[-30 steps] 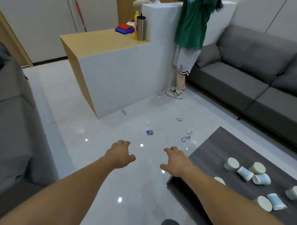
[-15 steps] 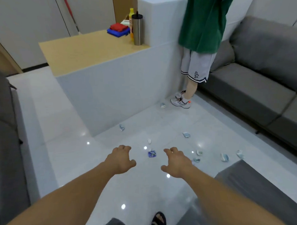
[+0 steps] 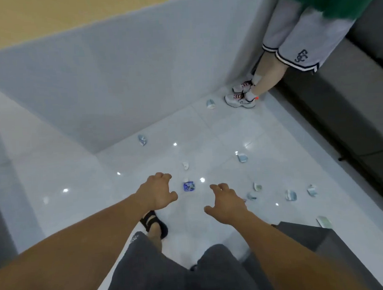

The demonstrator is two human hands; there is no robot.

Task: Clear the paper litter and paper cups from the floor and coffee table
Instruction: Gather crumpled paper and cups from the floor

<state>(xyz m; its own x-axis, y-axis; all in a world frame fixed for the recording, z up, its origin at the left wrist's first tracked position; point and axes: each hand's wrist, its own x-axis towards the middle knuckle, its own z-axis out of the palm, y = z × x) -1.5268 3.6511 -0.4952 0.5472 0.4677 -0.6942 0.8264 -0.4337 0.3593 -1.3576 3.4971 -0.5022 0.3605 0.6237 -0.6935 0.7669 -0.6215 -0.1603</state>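
Head view.
1. Blue paper scrap [image 3: 189,186]: flat on the floor [image 3: 79,204].
2. Your left hand [image 3: 156,193]: just left of the scrap, above the floor; fingers [image 3: 163,175] loosely curled and spread, holding nothing.
3. Your right hand [image 3: 227,203]: just right of the scrap; fingers [image 3: 218,187] spread, empty.
4. Pale paper litter [image 3: 291,195]: scattered on the floor beyond and right of the scrap.
5. Farthest piece [image 3: 210,104]: well beyond the scrap, beside a bystander's sneakers [image 3: 241,100].

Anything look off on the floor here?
Yes: torn paper scraps lie scattered over the white tile floor. A blue scrap shows between the left hand and right hand, both empty; pale pieces lie by the counter base, near a bystander's sneakers, and in a cluster right of the right hand.
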